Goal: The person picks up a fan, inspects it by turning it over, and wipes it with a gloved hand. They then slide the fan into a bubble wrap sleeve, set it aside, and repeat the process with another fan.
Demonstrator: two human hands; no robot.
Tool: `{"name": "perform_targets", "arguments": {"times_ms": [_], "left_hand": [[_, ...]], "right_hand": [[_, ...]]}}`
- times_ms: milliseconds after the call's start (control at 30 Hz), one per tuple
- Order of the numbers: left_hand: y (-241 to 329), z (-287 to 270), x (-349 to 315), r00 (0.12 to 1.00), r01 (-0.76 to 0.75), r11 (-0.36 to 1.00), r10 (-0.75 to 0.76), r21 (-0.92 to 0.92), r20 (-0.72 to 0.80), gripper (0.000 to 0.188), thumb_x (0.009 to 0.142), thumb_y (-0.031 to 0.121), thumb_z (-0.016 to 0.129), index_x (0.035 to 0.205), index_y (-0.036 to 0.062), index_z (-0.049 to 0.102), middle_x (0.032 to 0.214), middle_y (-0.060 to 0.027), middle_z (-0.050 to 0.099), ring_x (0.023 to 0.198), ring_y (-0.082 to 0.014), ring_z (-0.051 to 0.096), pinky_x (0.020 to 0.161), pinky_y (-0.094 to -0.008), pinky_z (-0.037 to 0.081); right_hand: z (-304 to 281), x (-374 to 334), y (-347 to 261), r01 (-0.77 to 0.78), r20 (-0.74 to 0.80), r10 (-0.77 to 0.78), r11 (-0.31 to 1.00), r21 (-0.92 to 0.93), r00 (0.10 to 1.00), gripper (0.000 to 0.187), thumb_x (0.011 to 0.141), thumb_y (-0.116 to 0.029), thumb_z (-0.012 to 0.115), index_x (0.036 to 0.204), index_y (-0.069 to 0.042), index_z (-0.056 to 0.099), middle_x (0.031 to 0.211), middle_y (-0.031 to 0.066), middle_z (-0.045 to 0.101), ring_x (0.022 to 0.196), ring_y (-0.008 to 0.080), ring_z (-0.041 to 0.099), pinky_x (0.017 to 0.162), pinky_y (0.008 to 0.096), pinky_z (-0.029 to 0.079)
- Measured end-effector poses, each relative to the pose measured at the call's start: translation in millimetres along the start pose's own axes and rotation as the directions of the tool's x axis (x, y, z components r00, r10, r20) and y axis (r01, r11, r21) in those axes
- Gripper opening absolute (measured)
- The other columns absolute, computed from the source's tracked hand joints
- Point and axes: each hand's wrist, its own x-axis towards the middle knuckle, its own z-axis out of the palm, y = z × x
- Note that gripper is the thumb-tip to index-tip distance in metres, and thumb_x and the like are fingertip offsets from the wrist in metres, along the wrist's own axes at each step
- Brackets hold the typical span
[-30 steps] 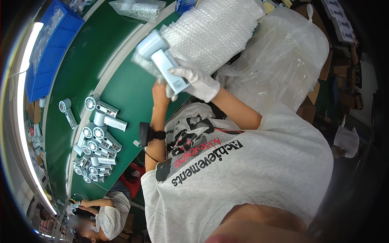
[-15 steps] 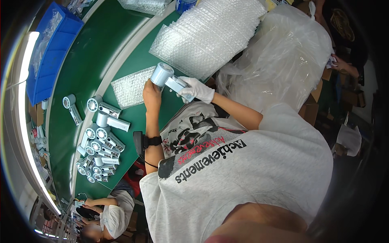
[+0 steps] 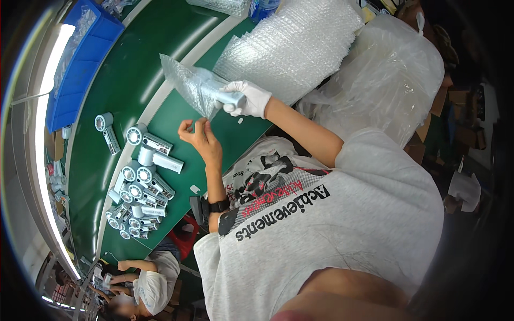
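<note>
My right hand (image 3: 245, 98), in a white glove, grips the handle of a light-blue handheld fan (image 3: 233, 98). The fan's round head is inside a clear bubble-wrap bag (image 3: 187, 85), which tilts up above the green table (image 3: 176, 119). My left hand (image 3: 202, 140) is bare, with a black band and device at the wrist. Its thumb and a finger come together at the bag's lower corner, near the mouth, while the other fingers curl apart. Left of it, several similar fans (image 3: 144, 174) lie in a loose pile, and a single fan (image 3: 108, 134) lies farther left.
A thick stack of bubble-wrap bags (image 3: 292, 48) lies at the far side. Right of it bulges a large clear plastic sack (image 3: 385, 75). A blue bin (image 3: 80, 69) stands at the far left. Small white pieces (image 3: 240, 121) lie on the table. A co-worker (image 3: 155, 283) sits at the lower left.
The bubble-wrap bag, flat on the table before, is now lifted and covers the fan's head. My left hand has moved from the fan's head to the bag's corner.
</note>
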Motion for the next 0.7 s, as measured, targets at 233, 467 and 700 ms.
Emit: {"name": "perform_targets", "arguments": {"times_ms": [233,467,700], "left_hand": [[5,-34,55,0.929,0.021,0.990,-0.070,-0.138,-0.363,0.004,0.078,0.007,0.056,0.082,0.0054,0.057,0.099,-0.0147,0.041,0.087,-0.0268,0.040,0.080,-0.0360,0.032],[-107,-83,127,0.944,0.251,0.780,-0.065,0.573,-0.324,0.050,0.068,0.025,0.070,0.110,0.0067,0.050,0.109,-0.0167,0.047,0.101,-0.0335,0.043,0.083,-0.0432,0.036],[-275,-131,150,0.927,0.365,0.803,-0.266,0.472,-0.265,0.069,0.062,0.029,0.073,0.117,0.0001,0.043,0.106,-0.0235,0.052,0.093,-0.0318,0.053,0.083,-0.0421,0.041]], "right_hand": [[78,116,10,0.457,0.118,-0.446,0.815,-0.357,0.887,0.042,0.078,-0.006,0.058,0.116,0.002,0.041,0.093,0.0114,0.054,0.075,0.0211,0.057,0.068,0.0324,0.050],[49,155,-61,0.310,-0.060,-0.525,0.586,-0.749,0.849,0.036,0.082,-0.014,0.055,0.112,0.004,0.045,0.108,0.0197,0.052,0.089,0.0278,0.058,0.074,0.0323,0.051],[33,35,-9,0.022,-0.360,-0.314,0.780,-0.626,0.879,0.034,0.082,-0.017,0.054,0.107,0.006,0.048,0.102,0.0204,0.055,0.081,0.0271,0.059,0.070,0.0337,0.051]]}}
